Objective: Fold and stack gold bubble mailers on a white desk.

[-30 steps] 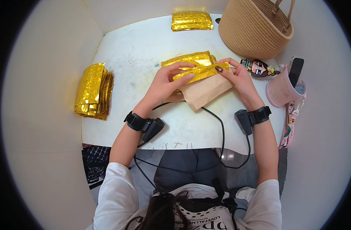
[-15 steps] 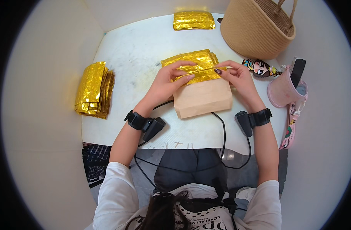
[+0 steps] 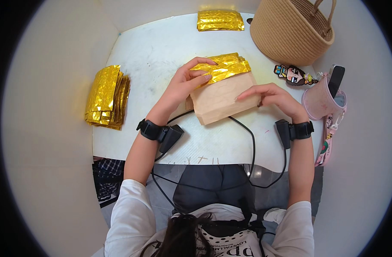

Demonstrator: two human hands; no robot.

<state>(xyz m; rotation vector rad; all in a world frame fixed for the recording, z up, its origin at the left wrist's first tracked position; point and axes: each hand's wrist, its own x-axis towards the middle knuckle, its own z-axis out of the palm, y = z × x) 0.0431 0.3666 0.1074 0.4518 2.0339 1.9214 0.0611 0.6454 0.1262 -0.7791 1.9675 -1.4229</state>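
Observation:
A tan paper packet (image 3: 221,97) with crinkled gold foil (image 3: 228,72) along its far edge lies tilted over the middle of the white table. My left hand (image 3: 188,80) pinches the left end of the gold part, thumb on top and fingers bent over it. At the packet's right edge, my right hand (image 3: 273,97) has its fingers on the tan face and the thumb tucked by the edge. More gold foil layers show behind the packet; whether they are joined to it I cannot tell.
A stack of folded gold foil sheets (image 3: 106,98) lies at the left, another gold stack (image 3: 220,20) at the back. On the right are a woven basket (image 3: 290,32), a cartoon charm (image 3: 292,76) and a pink cup (image 3: 321,102) holding a dark device. Black cables (image 3: 251,141) cross the table's front.
My right hand has left the gold strip and moved toward me to the packet's right edge. The gold strip now lies flatter, and my left hand stays at its left end.

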